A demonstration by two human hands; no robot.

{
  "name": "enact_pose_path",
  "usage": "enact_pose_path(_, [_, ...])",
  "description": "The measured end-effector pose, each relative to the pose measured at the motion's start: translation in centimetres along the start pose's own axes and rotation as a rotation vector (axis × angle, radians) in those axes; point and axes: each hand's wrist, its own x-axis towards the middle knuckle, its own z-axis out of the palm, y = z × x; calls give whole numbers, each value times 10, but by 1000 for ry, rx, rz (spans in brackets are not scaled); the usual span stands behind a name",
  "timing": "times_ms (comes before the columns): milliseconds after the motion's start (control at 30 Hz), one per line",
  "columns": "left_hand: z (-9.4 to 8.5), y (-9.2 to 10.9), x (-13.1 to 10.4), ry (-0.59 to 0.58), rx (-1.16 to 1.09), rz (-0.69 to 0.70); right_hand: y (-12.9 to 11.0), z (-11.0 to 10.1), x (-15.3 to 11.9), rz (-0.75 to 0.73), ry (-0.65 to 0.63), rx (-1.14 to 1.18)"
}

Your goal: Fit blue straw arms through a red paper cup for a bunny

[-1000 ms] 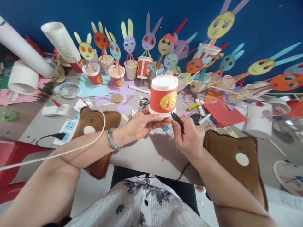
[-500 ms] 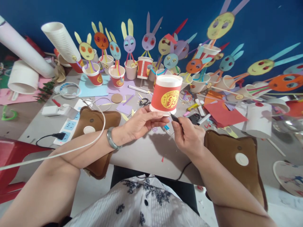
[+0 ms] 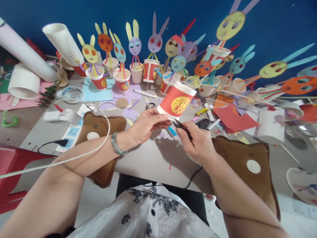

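Note:
My left hand (image 3: 150,125) pinches the lower rim of a red-and-white paper cup (image 3: 177,100) with a round yellow print. The cup is upside down, its base leaning up to the right. My right hand (image 3: 196,140) is closed around a black tool with a pointed tip (image 3: 178,124); its kind is unclear, as the fingers cover most of it. That tip sits at the cup's lower rim, and I cannot tell whether it touches. Blue sticks (image 3: 172,131) lie on the table just below the cup.
Paper rabbit figures in cups (image 3: 122,79) line the back along the blue wall. A cup stack (image 3: 63,43) leans at left, near a power strip (image 3: 71,132). Brown pads (image 3: 244,165) flank the work spot. Red paper (image 3: 235,120) and scraps lie at right. A white cable crosses my left forearm.
The cup has tilted, its base swinging right and its far side dropping slightly. My right hand and the black tool have shifted a little left along the rim.

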Motion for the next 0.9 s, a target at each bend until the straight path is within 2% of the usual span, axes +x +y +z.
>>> enact_pose_path(333, [-3,-2,1,-16,54,43,-2,-5,1,74,-83,-16])
enact_pose_path(600, [-3,-3,2,1,116,52,-2,-13,4,115,-228,63])
enact_pose_path(900, [-4,-5,2,-5,127,41,-1,-16,5,138,-266,90])
